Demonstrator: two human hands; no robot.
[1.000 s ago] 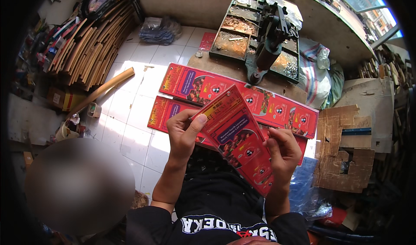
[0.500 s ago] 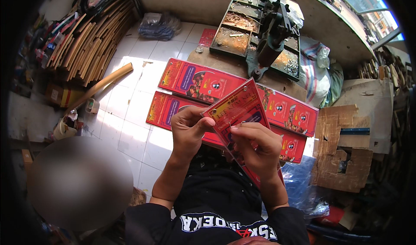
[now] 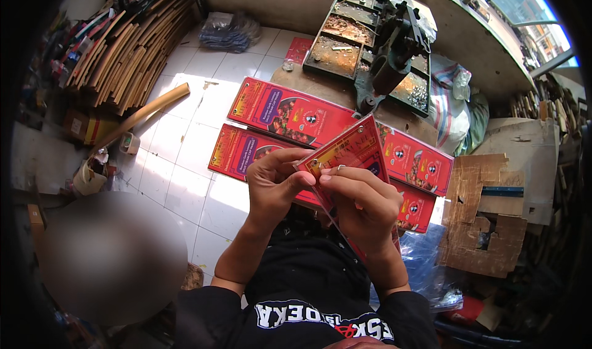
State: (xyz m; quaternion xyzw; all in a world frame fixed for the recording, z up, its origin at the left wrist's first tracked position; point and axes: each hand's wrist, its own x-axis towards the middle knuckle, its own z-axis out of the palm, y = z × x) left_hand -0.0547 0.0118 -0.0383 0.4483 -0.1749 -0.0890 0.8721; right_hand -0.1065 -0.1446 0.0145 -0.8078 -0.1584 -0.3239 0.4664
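A stiff red printed sign in a clear covering is tilted up in front of me, with metal eyelets near its corners. My left hand is closed on its left edge, thumb in front. At that same corner my right hand pinches its thumb and forefinger together close to the left thumb. Something small and shiny shows by the right fingers, too small to name. Beneath lie more long red signs, an upper one and a lower one, partly covered by the held sign and my hands.
A dark hand press stands beyond the signs on a wooden board, beside a compartment tray of small metal parts. Cut cardboard and clear plastic sheets lie at right. A cardboard tube leans at left.
My right hand has moved up and left along the sign, its fingertips now close to the left thumb. The sign's top has shifted slightly right and tilts more.
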